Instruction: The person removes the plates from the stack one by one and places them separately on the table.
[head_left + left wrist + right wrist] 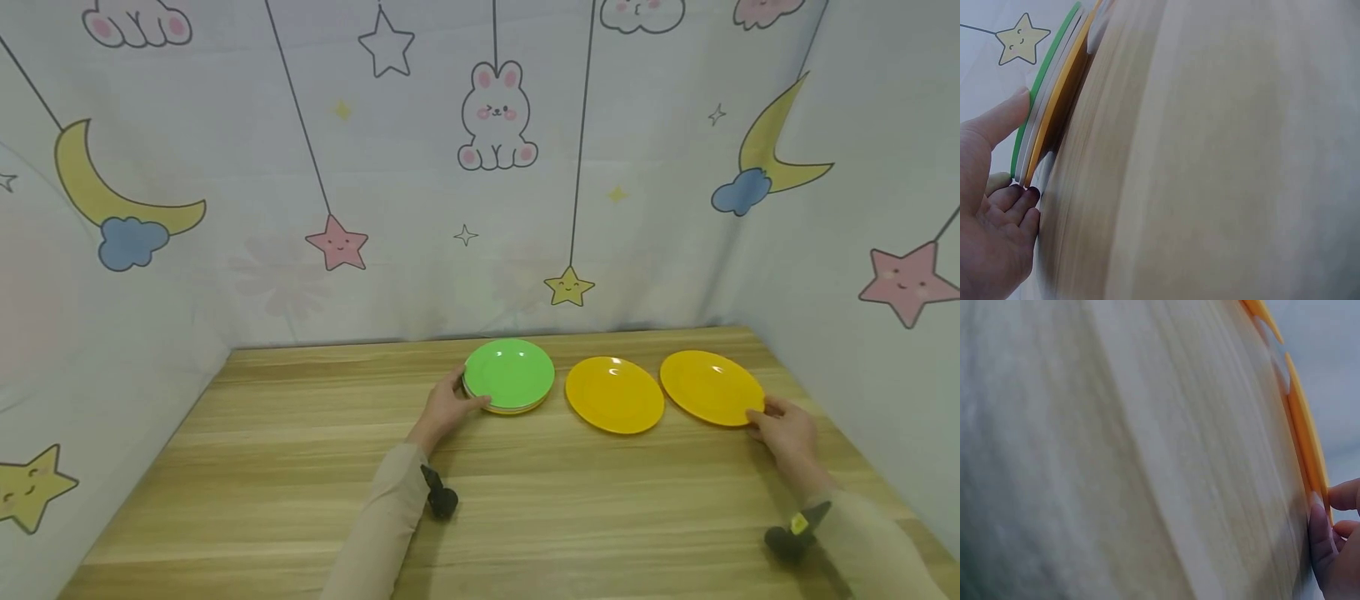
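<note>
A stack of plates stands at the back of the table, with a green plate on top. In the left wrist view, whitish rims and an orange-yellow plate show beneath the green one. My left hand holds this stack at its left edge, thumb on the green rim and fingertips at the lower edge. At the far right, my right hand pinches the near right rim of a yellow plate, the thumb on top. Between them a second yellow plate lies untouched on the table.
The wooden table reaches back to a white cloth backdrop printed with stars, moons and a rabbit. Cloth also hangs along both sides. A dark wrist device sits on the left arm, another dark device on the right.
</note>
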Tool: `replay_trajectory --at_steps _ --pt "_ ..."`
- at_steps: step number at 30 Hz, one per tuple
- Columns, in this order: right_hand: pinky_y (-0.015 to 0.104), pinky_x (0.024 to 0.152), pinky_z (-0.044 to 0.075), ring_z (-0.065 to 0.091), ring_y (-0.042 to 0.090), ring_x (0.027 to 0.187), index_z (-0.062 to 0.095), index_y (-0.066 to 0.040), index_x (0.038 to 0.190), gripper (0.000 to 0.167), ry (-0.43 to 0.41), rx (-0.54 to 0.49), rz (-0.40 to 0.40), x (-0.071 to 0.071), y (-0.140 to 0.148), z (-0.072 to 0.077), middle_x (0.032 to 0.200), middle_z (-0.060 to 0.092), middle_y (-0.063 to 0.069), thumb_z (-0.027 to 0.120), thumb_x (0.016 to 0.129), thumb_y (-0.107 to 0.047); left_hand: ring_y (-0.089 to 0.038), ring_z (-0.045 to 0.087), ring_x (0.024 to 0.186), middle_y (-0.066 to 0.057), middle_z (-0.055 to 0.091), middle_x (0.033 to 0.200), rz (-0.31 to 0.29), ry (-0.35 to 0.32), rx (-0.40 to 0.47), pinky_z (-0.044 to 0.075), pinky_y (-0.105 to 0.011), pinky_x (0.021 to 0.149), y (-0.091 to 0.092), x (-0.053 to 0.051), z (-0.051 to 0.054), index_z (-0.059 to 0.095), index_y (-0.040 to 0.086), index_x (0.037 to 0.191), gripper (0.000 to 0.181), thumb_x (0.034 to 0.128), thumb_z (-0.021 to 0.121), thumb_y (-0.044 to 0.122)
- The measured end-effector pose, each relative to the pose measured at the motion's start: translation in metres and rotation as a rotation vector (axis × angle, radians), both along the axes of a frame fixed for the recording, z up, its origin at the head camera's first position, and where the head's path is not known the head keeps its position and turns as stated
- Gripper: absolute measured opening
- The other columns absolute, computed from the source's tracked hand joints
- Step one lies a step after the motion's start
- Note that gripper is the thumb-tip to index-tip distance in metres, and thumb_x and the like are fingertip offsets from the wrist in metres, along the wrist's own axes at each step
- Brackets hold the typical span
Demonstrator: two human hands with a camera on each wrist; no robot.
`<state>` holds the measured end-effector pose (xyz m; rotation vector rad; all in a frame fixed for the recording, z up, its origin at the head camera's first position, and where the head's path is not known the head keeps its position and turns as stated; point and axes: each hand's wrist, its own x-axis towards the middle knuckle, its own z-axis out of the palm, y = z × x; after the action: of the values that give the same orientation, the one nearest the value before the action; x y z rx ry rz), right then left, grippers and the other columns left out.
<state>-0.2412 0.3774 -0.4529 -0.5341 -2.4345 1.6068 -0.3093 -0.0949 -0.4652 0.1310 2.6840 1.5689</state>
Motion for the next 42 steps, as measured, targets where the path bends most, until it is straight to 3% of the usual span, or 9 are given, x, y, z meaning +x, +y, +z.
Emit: replay_trajectory --at_steps 14,20,23,29,37,42 --pt "0.016 0.055 0.053 0.049 -0.009 0.057 0.022 0.020 0.132 0.060 -0.019 0.041 -0.011 0.000 0.001 0.001 0.121 0.036 0.038 0.051 0.086 -0.003 -0.028 0.025 0.134 -0.013 0.032 0.144 0.000 0.007 -0.006 0.021 -0.041 0.111 0.000 -0.001 -0.001 0.030 0.001 0.140 0.083 0.0759 0.073 0.029" --pt "0.017 0.052 0.054 0.051 -0.007 0.054 0.022 0.018 0.134 0.062 -0.015 0.080 -0.038 0.000 0.000 0.004 0.113 0.040 0.032 0.051 0.086 -0.008 -0.028 0.025 0.134 -0.014 0.032 0.144 0.002 0.005 -0.005 0.021 -0.041 0.111 0.000 -0.001 0.000 0.029 0.001 0.140 0.083 0.0761 0.073 0.029" --pt "0.017 0.050 0.052 0.051 -0.004 0.053 0.026 0.018 0.133 0.059 -0.009 0.152 -0.035 0.000 -0.002 0.007 0.112 0.043 0.033 0.051 0.089 -0.013 -0.028 0.025 0.134 -0.013 0.032 0.144 -0.002 0.010 -0.002 0.021 -0.041 0.111 0.000 0.000 0.000 0.030 0.002 0.140 0.082 0.0761 0.073 0.028" --pt "0.013 0.048 0.046 0.050 0.001 0.054 0.038 0.016 0.128 0.055 0.034 0.334 0.013 -0.004 -0.012 0.016 0.115 0.047 0.036 0.052 0.090 -0.021 -0.027 0.025 0.134 -0.013 0.033 0.144 -0.005 0.011 0.007 0.021 -0.040 0.111 0.000 0.000 0.000 0.031 0.003 0.140 0.082 0.0757 0.074 0.028" --pt "0.017 0.050 0.052 0.056 0.005 0.053 0.039 0.017 0.126 0.052 0.098 0.293 0.102 -0.017 -0.038 0.023 0.113 0.048 0.035 0.056 0.088 -0.015 -0.027 0.026 0.134 -0.013 0.033 0.143 -0.002 0.009 0.015 0.021 -0.040 0.111 0.000 0.000 0.001 0.030 0.003 0.140 0.083 0.0750 0.074 0.027" --pt "0.019 0.054 0.054 0.058 0.005 0.064 0.039 0.016 0.126 0.052 0.099 0.263 0.168 -0.023 -0.054 0.025 0.111 0.048 0.033 0.057 0.088 -0.015 -0.028 0.025 0.134 -0.013 0.032 0.144 -0.005 0.005 0.012 0.021 -0.042 0.111 0.000 0.000 0.001 0.030 0.003 0.141 0.083 0.0749 0.074 0.029"
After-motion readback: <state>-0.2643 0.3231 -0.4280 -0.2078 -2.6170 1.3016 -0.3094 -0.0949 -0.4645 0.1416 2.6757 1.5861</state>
